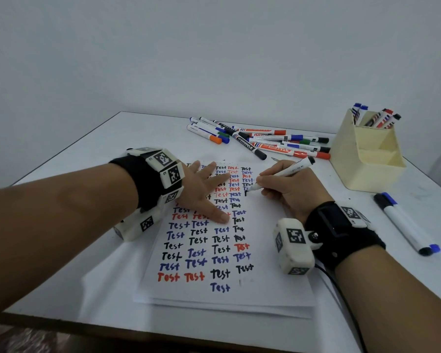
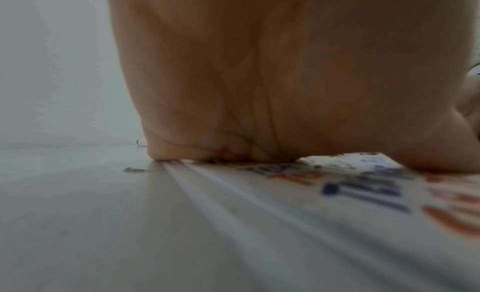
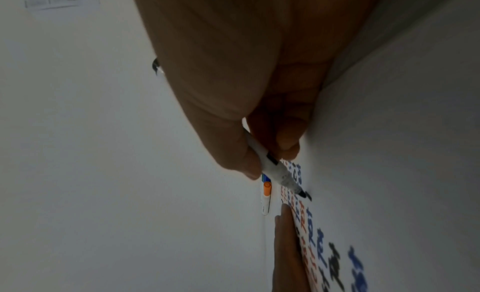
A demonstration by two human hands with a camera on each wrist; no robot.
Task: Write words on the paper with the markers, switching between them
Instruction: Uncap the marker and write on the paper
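Note:
A white sheet of paper (image 1: 265,250) lies on the table, covered with columns of "Test" in black, blue and red. My left hand (image 1: 204,189) lies flat on its upper left part, fingers spread and straight; the left wrist view shows the palm (image 2: 259,81) pressed on the paper (image 2: 337,193). My right hand (image 1: 285,189) grips an uncapped black marker (image 1: 283,173) in a writing hold, its tip touching the paper at the top of the rightmost column. In the right wrist view the marker (image 3: 278,173) is pinched between thumb and fingers, with its nib on a fresh black stroke.
A pile of capped markers (image 1: 260,138) lies behind the paper. A cream pen holder (image 1: 367,154) with several markers stands at the back right. Two more markers (image 1: 407,222) lie on the table to the right. More blank sheets sit under the paper; the table's front edge is near.

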